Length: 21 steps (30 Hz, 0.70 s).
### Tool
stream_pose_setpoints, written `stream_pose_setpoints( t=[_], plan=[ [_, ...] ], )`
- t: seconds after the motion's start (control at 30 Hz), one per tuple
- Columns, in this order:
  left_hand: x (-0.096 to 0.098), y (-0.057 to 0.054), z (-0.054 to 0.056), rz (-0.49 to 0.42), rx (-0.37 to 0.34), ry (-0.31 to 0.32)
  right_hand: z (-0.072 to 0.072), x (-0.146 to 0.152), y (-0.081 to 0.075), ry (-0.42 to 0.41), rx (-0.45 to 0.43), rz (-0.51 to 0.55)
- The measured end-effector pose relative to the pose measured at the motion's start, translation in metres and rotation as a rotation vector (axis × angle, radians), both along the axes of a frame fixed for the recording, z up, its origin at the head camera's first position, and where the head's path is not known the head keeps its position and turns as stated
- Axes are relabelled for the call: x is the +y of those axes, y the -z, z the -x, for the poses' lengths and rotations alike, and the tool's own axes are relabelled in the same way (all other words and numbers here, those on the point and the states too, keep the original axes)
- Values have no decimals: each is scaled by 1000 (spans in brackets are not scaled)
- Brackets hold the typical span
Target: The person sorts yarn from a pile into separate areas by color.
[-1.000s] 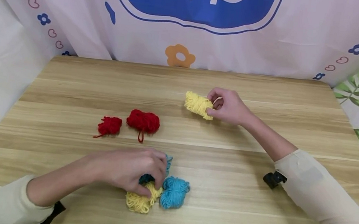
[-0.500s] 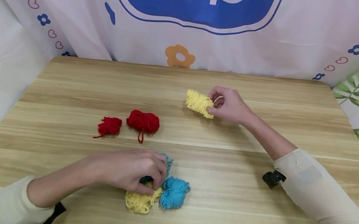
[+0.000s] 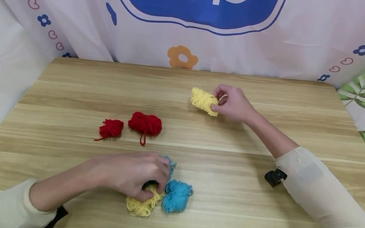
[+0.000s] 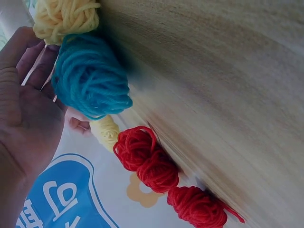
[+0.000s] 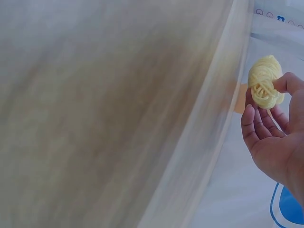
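Note:
In the head view my right hand [image 3: 235, 104] pinches one end of a yellow yarn skein [image 3: 202, 100], held above the back of the table; the right wrist view shows thumb and fingers on this yellow skein [image 5: 265, 81]. My left hand [image 3: 130, 173] is low over the front, its thumb and index finger pinching a second yellow yarn skein [image 3: 139, 205]. A blue skein [image 3: 177, 197] lies close to its right. Another blue skein [image 3: 172, 166] is mostly hidden under the left hand; in the left wrist view a blue skein [image 4: 91, 78] sits beside the fingers.
Two red yarn skeins lie left of centre: a smaller one [image 3: 111, 128] with a loose tail and a larger one [image 3: 145, 124] with a hanging loop. The wooden table [image 3: 244, 197] ends at a printed curtain [image 3: 251, 57] at the back.
My right hand has risen slightly towards the back with its yellow skein. My left hand has barely moved; the yellow skein under it has shifted a little to the left.

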<state>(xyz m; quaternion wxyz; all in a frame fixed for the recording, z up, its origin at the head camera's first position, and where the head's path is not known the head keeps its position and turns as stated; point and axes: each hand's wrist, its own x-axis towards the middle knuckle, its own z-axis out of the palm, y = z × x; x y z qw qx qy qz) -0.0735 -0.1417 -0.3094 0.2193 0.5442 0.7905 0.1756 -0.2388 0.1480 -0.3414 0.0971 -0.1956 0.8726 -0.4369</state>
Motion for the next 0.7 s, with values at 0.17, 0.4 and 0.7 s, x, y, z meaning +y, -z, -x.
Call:
stream_pose_setpoints(
  t=[0.17,0.4,0.7],
  plan=[
    [-1,0,0,3,-2,-7,3,2,2,16,7,-19],
    [0,-2,-1,4,-19,-28,4,3,2,24,13,-30],
    [1,-4,-2,-16,-41,-51,8,2,2,25,4,-25]
  ],
)
